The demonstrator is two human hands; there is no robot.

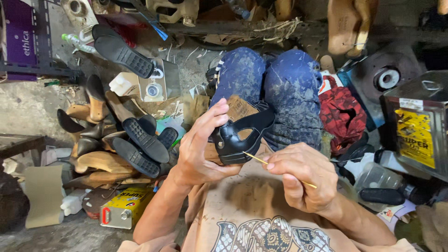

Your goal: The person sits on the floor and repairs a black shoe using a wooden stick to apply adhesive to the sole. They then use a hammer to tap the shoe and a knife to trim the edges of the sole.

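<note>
We're looking down at our lap. Our left hand (198, 149) is gripping a black leather shoe upper w/ open cut-outs (240, 133), holding it above our blue, stained trouser knees (270, 88). Our right hand (303, 177) is pinching a thin yellowish stick (261, 161), tip touching the upper's lower edge. Risks, as we're judging them: the tip could slip & smear or scratch the leather, since the upper is resting on fingers only. Black-soled shoes on wooden lasts (135, 144) are piling near our left.
</note>
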